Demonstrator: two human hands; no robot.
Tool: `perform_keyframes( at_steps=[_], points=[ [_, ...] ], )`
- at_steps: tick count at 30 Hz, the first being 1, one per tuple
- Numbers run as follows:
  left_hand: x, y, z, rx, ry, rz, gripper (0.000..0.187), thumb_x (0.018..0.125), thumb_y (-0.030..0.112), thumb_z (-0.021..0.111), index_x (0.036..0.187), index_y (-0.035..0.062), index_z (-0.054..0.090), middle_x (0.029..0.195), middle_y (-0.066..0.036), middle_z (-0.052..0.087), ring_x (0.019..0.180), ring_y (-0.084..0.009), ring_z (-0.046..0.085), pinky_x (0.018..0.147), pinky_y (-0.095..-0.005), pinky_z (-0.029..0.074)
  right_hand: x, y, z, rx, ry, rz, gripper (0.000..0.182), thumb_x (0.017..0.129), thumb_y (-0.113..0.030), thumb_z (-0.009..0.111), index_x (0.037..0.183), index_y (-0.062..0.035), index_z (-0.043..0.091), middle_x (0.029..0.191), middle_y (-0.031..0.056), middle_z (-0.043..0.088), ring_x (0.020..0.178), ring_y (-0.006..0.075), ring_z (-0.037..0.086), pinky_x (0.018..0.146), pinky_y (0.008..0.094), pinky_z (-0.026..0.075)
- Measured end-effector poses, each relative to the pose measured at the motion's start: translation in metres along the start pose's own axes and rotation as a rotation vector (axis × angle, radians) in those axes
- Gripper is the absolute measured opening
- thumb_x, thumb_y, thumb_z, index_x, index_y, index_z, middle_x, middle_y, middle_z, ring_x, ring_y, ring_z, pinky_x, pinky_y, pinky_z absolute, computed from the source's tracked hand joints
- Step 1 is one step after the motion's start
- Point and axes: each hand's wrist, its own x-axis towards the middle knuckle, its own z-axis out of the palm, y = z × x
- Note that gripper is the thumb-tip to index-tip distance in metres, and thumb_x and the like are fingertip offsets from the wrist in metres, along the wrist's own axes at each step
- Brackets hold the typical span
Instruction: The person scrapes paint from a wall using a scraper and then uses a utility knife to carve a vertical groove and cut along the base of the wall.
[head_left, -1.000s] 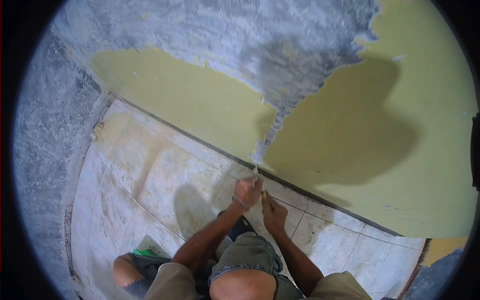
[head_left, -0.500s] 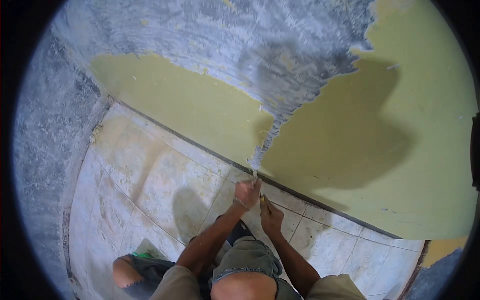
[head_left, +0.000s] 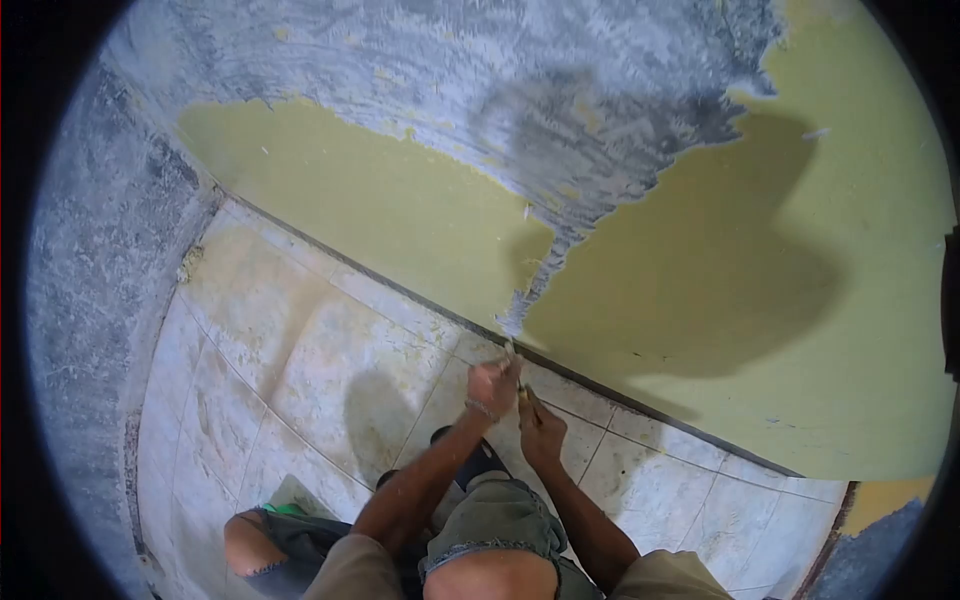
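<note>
A narrow scraper (head_left: 523,392) with some yellow on its handle lies between my two hands at the foot of the wall. Wrapped around its handle is my right hand (head_left: 543,434), lower and to the right. My left hand (head_left: 488,388), with a bracelet at the wrist, is closed near the blade end; how its fingers grip there is partly hidden. The tip sits close to the wall's bottom edge, just below a thin stripped streak (head_left: 544,272) in the yellow-green paint (head_left: 400,205). That streak joins a large bare grey patch (head_left: 420,70) above.
Dusty pale floor tiles (head_left: 330,370) run along the wall, with a dark gap at the joint. A rough grey side wall (head_left: 85,290) stands at left. A yellowish crumbly lump (head_left: 190,262) lies near the corner. My bent knees (head_left: 490,575) are close below my hands.
The view has shifted slightly, so the upper wall appears a little farther right. Both hands stay almost in place with the scraper at the wall's foot.
</note>
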Motion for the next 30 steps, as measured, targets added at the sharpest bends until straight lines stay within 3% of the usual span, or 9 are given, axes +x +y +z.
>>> perform_keyframes(
  at_steps=[3,5,11,13,17,21,22,26,30],
  points=[
    [0.0,-0.001,0.019,-0.131,0.362,0.186,0.03,0.087,0.028,0.056,0.074,0.0022,0.063,0.062,-0.019,0.059,0.054,-0.0339,0.059,0.051,-0.0428,0.046,0.008,0.002,0.003,0.155,0.044,-0.072,0.032,0.09,-0.018,0.06,0.117,-0.0005,0.061,0.067,0.016,0.062,0.059,0.0081,0.051,0.058,0.0246,0.045],
    [0.019,-0.002,0.0,-0.338,0.037,-0.219,0.031,0.086,0.029,0.059,0.074,0.0009,0.063,0.061,-0.019,0.059,0.053,-0.0344,0.059,0.052,-0.0427,0.046,0.019,-0.001,0.003,0.051,-0.041,0.038,0.031,0.091,-0.016,0.06,0.116,0.0018,0.062,0.079,0.016,0.068,0.065,0.0102,0.058,0.065,0.0237,0.047],
    [0.001,-0.008,0.023,-0.248,0.287,0.133,0.036,0.084,0.027,0.061,0.062,-0.0018,0.058,0.058,-0.021,0.056,0.05,-0.0333,0.058,0.048,-0.0409,0.044,0.0,0.011,0.001,0.064,0.036,-0.055,0.03,0.091,-0.017,0.06,0.116,-0.0002,0.062,0.066,0.0145,0.062,0.056,0.0106,0.05,0.056,0.0263,0.045],
    [0.025,-0.014,0.015,-0.295,-0.003,-0.244,0.033,0.083,0.025,0.063,0.061,0.0,0.06,0.058,-0.022,0.056,0.052,-0.0356,0.058,0.05,-0.0405,0.047,0.017,0.013,0.01,0.075,0.015,-0.066,0.033,0.092,-0.021,0.058,0.119,-0.0015,0.061,0.061,0.0025,0.057,0.056,0.0056,0.049,0.053,0.0225,0.043],
    [-0.013,-0.016,0.024,-0.141,0.145,0.06,0.031,0.082,0.022,0.064,0.061,-0.0004,0.059,0.057,-0.021,0.056,0.052,-0.0355,0.059,0.049,-0.0401,0.046,-0.004,0.028,0.009,0.056,0.029,-0.078,0.034,0.093,-0.022,0.058,0.121,-0.0036,0.06,0.059,0.0008,0.053,0.055,0.0059,0.045,0.051,0.0246,0.041],
    [0.011,-0.024,0.022,-0.317,-0.017,-0.248,0.027,0.082,0.024,0.064,0.068,0.0013,0.064,0.06,-0.022,0.057,0.057,-0.0358,0.061,0.054,-0.0405,0.05,0.028,0.018,0.01,0.044,-0.018,-0.086,0.033,0.093,-0.022,0.056,0.12,-0.0038,0.061,0.058,0.003,0.055,0.055,0.0064,0.048,0.053,0.0244,0.043],
    [-0.002,-0.024,0.026,-0.181,0.113,-0.039,0.027,0.082,0.024,0.064,0.069,-0.0001,0.064,0.058,-0.021,0.056,0.054,-0.0306,0.062,0.052,-0.0377,0.048,0.018,0.028,0.009,0.037,-0.031,-0.082,0.033,0.093,-0.022,0.056,0.12,-0.0038,0.061,0.058,0.003,0.055,0.055,0.0064,0.048,0.053,0.0244,0.043],
    [-0.015,-0.01,0.029,-0.231,0.206,0.032,0.031,0.078,0.027,0.066,0.067,-0.0012,0.06,0.057,-0.023,0.055,0.052,-0.0331,0.061,0.05,-0.0383,0.047,0.014,0.021,0.017,0.058,0.079,-0.191,0.033,0.094,-0.021,0.056,0.121,-0.0037,0.059,0.059,0.0032,0.055,0.054,0.0064,0.044,0.05,0.0252,0.04],
    [-0.007,-0.02,0.031,-0.218,0.028,-0.146,0.026,0.077,0.026,0.066,0.077,-0.0004,0.065,0.06,-0.024,0.056,0.058,-0.0362,0.062,0.056,-0.0407,0.049,0.01,-0.004,0.007,0.002,0.041,-0.179,0.032,0.093,-0.019,0.056,0.121,-0.0034,0.059,0.059,0.0053,0.057,0.055,0.0056,0.046,0.051,0.0265,0.042]
  ],
)
